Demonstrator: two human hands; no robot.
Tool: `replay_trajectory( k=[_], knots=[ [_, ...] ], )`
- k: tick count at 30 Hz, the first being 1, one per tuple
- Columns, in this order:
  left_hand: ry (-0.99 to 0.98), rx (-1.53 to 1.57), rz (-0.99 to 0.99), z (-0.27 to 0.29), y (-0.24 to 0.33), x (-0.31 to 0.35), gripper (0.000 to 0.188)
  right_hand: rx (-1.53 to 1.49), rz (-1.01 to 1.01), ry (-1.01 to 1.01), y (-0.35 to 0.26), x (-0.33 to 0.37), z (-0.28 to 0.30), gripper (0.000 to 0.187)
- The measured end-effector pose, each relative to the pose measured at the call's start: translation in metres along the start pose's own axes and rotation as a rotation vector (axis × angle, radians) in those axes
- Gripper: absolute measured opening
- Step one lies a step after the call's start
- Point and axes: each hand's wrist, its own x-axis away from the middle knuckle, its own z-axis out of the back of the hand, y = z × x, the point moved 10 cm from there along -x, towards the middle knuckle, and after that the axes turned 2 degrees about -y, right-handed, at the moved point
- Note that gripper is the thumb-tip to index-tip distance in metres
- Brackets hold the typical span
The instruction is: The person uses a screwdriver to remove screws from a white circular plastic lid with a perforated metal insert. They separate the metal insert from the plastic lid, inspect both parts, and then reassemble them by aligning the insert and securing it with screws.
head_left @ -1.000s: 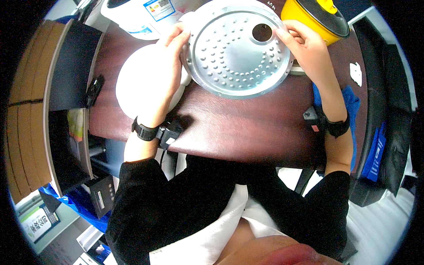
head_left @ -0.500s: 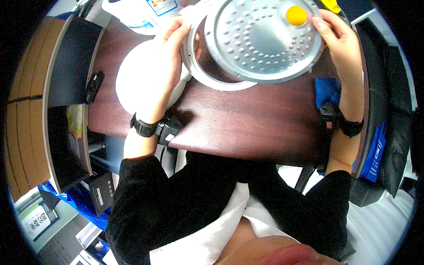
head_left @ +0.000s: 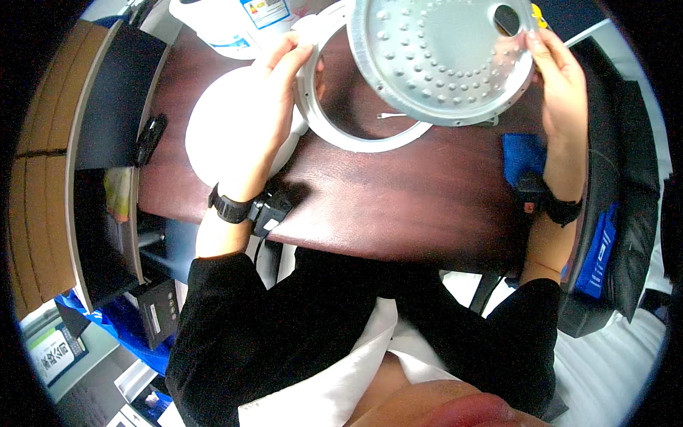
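Note:
My left hand [head_left: 279, 89] is closed on the left side of a white ring [head_left: 334, 136], its thumb on top and fingertips showing inside the opening. In my right hand [head_left: 560, 82] is a round, dimpled metal plate [head_left: 459, 78], gripped at its right edge near a round hole. The plate is tilted and covers the right part of the ring; I cannot tell whether they touch. Beside my left wrist, partly behind the hand, lies a smooth white domed piece [head_left: 220, 135]. A small white piece [head_left: 391, 115] shows through the ring's opening.
A white appliance body [head_left: 224, 34] with a blue-edged label stands at the far left of the brown table [head_left: 398, 206]. Something yellow [head_left: 538, 16] lies beyond my right hand. A blue cloth-like thing [head_left: 519, 158] is by my right wrist, a black object [head_left: 151, 139] at the left edge.
The metal plate has shifted right and slightly away with my right hand, baring more of the ring. Its hole, yellow before, now looks dark. My left hand has barely moved.

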Motion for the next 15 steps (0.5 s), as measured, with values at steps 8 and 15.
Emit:
replay_trajectory(
  k=[8, 15],
  knots=[
    [-0.006, 0.001, 0.009, -0.001, 0.000, 0.001, 0.020, 0.023, 0.036, -0.021, -0.019, 0.011, -0.028, 0.028],
    [0.023, 0.001, 0.024, -0.003, 0.005, 0.004, 0.022, -0.245, -0.199, -0.128, -0.023, 0.033, -0.054, 0.032]
  ],
)
